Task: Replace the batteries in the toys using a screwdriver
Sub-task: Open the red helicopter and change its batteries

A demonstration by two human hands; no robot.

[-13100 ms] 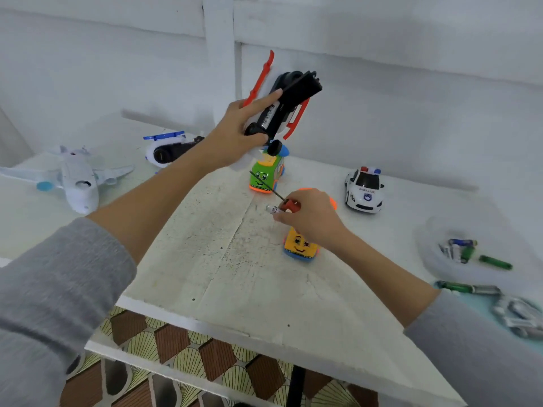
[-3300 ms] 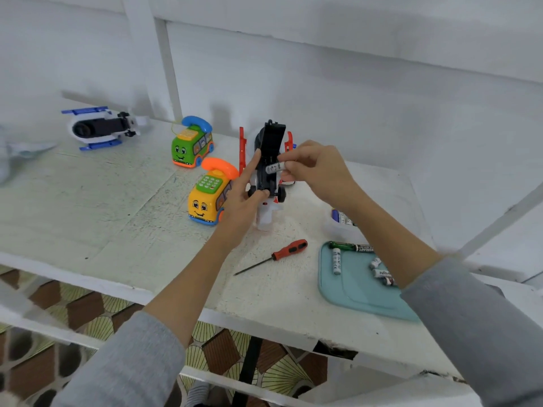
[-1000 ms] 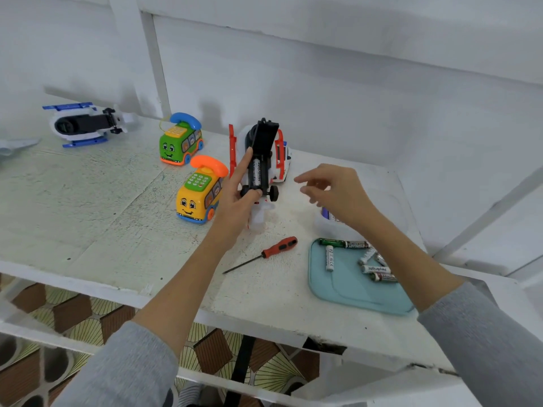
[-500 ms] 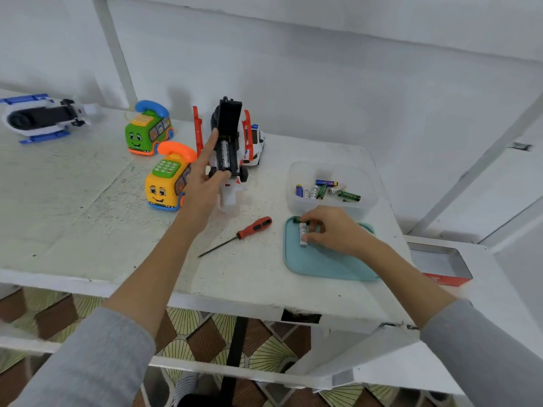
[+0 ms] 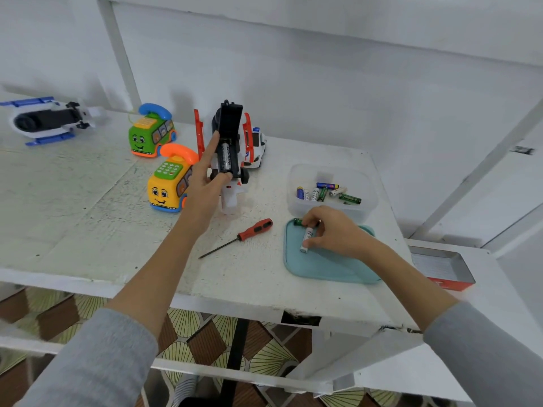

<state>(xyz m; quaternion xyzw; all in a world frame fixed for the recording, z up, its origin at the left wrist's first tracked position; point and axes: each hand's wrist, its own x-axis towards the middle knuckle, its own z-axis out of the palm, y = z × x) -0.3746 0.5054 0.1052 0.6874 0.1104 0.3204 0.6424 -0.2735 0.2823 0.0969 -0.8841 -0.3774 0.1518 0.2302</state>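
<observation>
My left hand [image 5: 205, 183] grips a black and red toy [image 5: 227, 142], held upright on the table with its battery bay facing me. The bay's cover is swung up and one battery [image 5: 225, 158] sits inside. My right hand [image 5: 332, 230] rests on the teal lid [image 5: 323, 265] and pinches a white battery [image 5: 305, 239] between thumb and fingers. A green battery [image 5: 297, 221] lies just beyond those fingers. The red-handled screwdriver [image 5: 244, 236] lies loose on the table between my hands.
A clear tub [image 5: 332, 171] with several batteries stands behind the lid. A yellow phone bus [image 5: 167, 186], a green phone bus [image 5: 151, 135], a white police car [image 5: 258, 148] and a white and blue toy [image 5: 47, 121] stand on the table. A red tin [image 5: 440, 268] sits at right.
My right hand left the toy, dropped to the teal lid and closed on a white battery. My left hand kept the toy upright. The view swung right.
</observation>
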